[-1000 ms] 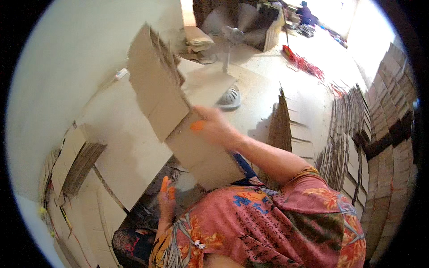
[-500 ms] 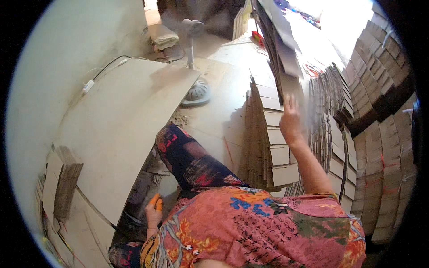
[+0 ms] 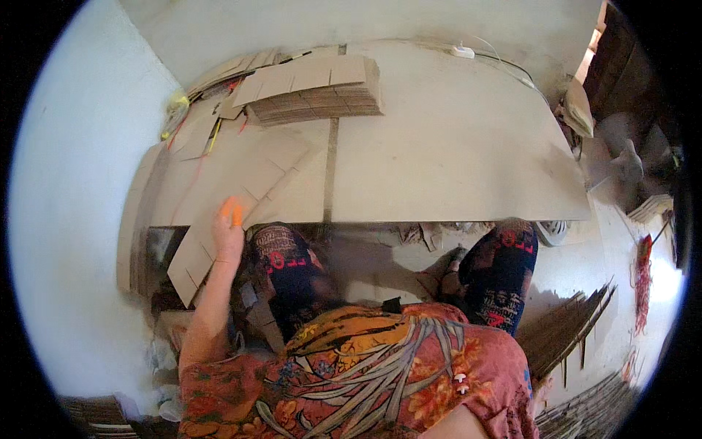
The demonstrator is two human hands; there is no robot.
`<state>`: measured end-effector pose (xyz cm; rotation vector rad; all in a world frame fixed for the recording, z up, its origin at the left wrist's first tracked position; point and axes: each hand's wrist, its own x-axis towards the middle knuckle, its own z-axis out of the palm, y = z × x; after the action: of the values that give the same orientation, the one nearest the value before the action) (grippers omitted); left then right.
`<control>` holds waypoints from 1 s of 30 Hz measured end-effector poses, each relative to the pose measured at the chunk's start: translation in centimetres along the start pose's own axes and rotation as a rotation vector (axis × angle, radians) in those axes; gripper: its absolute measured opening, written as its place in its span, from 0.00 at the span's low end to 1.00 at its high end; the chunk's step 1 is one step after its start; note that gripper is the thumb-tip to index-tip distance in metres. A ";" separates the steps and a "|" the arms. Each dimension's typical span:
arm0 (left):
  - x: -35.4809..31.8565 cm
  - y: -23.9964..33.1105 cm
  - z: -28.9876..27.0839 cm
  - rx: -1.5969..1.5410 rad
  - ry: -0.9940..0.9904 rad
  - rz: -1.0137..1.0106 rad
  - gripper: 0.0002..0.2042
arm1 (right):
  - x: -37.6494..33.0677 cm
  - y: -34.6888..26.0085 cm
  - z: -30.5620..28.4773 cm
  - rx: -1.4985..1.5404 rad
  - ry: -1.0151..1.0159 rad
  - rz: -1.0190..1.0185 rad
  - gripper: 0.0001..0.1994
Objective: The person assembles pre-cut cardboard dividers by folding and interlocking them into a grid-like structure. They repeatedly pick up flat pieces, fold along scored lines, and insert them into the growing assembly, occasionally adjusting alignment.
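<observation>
My left hand (image 3: 229,233), orange covers on two fingertips, is closed on a slotted cardboard strip (image 3: 262,172). The strip slants over the near left edge of a pale board tabletop (image 3: 439,161), its lower end beyond the edge and its far end blurred. Behind it on the board lies a neat stack of slotted cardboard strips (image 3: 314,91). My right hand is out of view.
Upright cardboard (image 3: 140,219) stands at the board's left end, beside the wall. A white power strip (image 3: 463,52) lies along the back. To the right are a grey fan (image 3: 627,164), a cardboard stack (image 3: 567,325) and red cords (image 3: 643,282).
The view has swung left, from the cardboard stacks to the board. My left hand has gone from beside my lap to the cardboard strip. My right hand, earlier at a cardboard stack, has left view.
</observation>
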<state>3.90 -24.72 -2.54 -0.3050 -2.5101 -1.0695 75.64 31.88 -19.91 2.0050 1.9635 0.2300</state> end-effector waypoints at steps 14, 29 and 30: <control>13.9 -0.5 8.9 -0.222 -0.075 -0.227 0.23 | -3.5 -27.9 -29.8 0.954 0.551 -0.788 0.21; 25.4 0.6 18.5 -0.812 -0.237 -0.460 0.46 | -12.7 -69.4 -37.7 1.362 -0.306 -1.360 0.23; 25.4 3.1 19.2 -0.792 -0.263 -0.442 0.47 | -10.6 -70.7 -36.6 1.428 -0.301 -1.373 0.24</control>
<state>-23.03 -7.49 -1.63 -0.0971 -2.2919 -2.3224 -3.65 25.64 -8.57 0.3225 2.9111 -1.9995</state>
